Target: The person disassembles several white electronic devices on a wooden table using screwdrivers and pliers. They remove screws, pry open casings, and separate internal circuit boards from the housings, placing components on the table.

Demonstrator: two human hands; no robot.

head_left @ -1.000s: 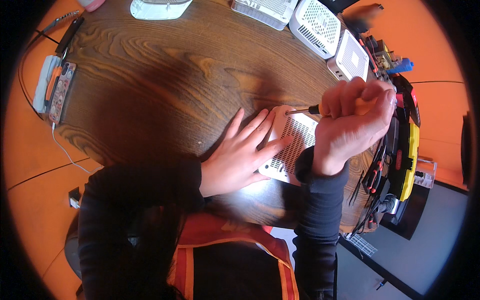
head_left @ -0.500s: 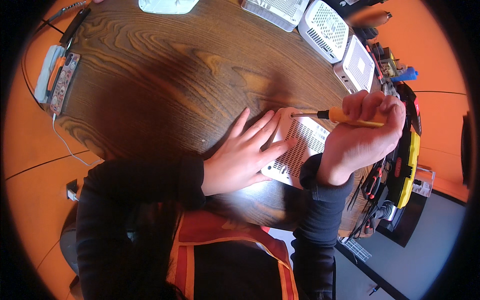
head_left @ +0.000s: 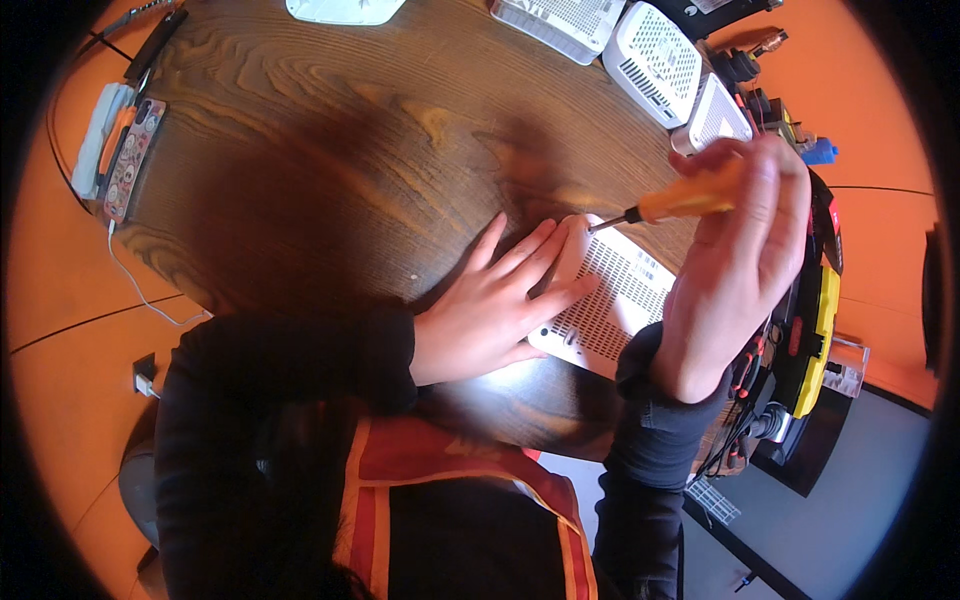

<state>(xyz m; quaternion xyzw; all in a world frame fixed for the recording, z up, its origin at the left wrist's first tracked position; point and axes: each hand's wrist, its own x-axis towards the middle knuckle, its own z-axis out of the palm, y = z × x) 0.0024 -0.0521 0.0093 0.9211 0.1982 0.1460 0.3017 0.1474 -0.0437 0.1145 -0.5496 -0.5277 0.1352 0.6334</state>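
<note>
A white box-shaped device (head_left: 618, 295) lies on the wooden table, its panel full of small vent holes facing up. My left hand (head_left: 495, 310) rests flat across its left side with the fingers spread, pressing against the casing. Above the device, my right hand (head_left: 738, 265) is wrapped around a screwdriver with a yellow handle (head_left: 690, 197). The tool slants down to the left, and its metal tip meets a corner of the device near my left fingertips. Whether the tip sits in a screw is too small to tell. My right forearm hides the device's near right corner.
Similar white vented devices (head_left: 655, 62) stand at the table's far right. Another white piece (head_left: 345, 8) lies at the far edge. At the left edge is a phone in a patterned case (head_left: 135, 165) with a white cable. A yellow-and-black case (head_left: 820, 335) and tools line the right side.
My right hand has turned and its fingers have loosened and shifted on the handle. The screwdriver now tilts more steeply, its handle raised. My left hand stays in place on the device.
</note>
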